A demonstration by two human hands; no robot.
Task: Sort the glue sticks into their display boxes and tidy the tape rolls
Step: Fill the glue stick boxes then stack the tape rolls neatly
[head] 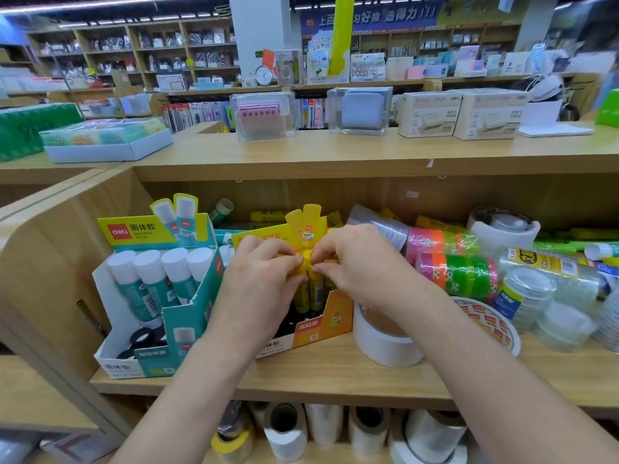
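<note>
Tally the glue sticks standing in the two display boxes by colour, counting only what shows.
Teal glue sticks, white caps, in the teal display box: 4
Yellow glue sticks in the yellow display box, pinched by the left hand and right hand: 2
Total: 6

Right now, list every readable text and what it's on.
"deli 固体胶": teal display box, header.
"高粘型": yellow display box, front.
"deli": beige cartons, top shelf.
"选得力": blue banner.
Print on the tape rolls: too blurred.

Left hand (pixel 264 276) and right hand (pixel 350 262) around yellow glue sticks (pixel 316 293) in orange box (pixel 323 324).
</note>
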